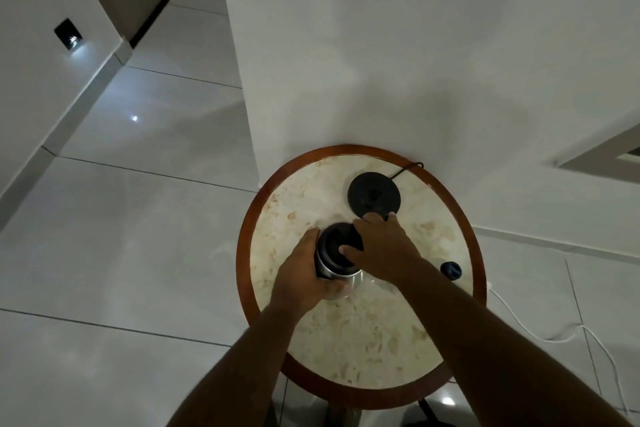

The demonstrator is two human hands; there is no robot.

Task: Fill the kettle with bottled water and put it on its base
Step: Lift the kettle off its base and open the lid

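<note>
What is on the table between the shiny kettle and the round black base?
In the head view, only the person's right hand reaches across there, fingers at the black base's near edge; the steel kettle sits under both hands. Otherwise bare marble table.

Single head-worn wide-angle view, looking steeply down from above onto a round table point(460, 218) against a wall point(415, 45); floor point(121, 218) to left.

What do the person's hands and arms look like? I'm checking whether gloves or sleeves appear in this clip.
No gloves show: the left hand and right hand are bare. Both forearms are uncovered as far as the frame shows, with no sleeve edge in view. No watch, ring or bracelet is visible in the dim light.
</note>
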